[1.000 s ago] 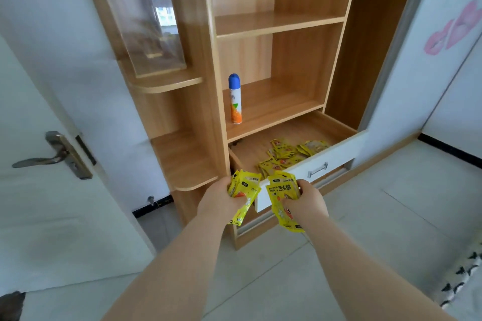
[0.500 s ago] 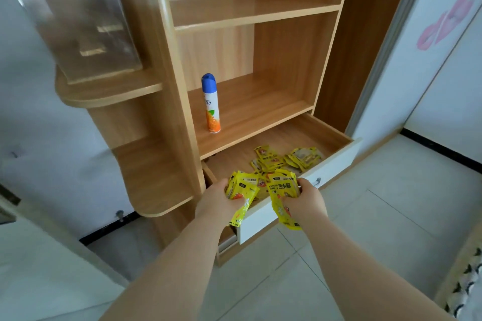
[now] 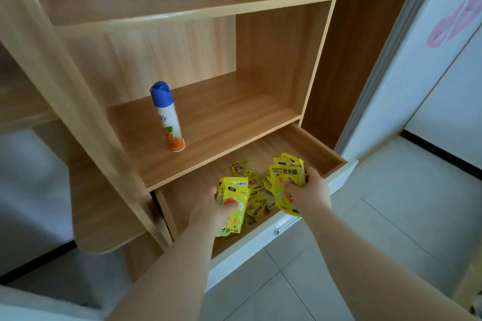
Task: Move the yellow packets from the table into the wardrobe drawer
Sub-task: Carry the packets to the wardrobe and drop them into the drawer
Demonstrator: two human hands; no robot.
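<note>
The drawer [image 3: 320,146] is pulled out at the bottom of the wardrobe [image 3: 365,60], right under the shelf [image 3: 234,112]. A spray can [image 3: 168,118] is stood upright toward that shelf's left side. A loose pile of packets [image 3: 257,200] is laid in the drawer, roughly mid-width, near the front. Over it, the left bunch [image 3: 233,195] is gripped in the left hand [image 3: 211,206] on the pile's left. The right bunch [image 3: 285,177] is gripped in the right hand [image 3: 310,190] on its right. A rounded side shelf [image 3: 104,216] is fixed on the wardrobe's left.

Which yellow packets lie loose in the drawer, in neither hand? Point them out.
The loose packets on the drawer floor; the left hand and right hand grip the rest.
</note>
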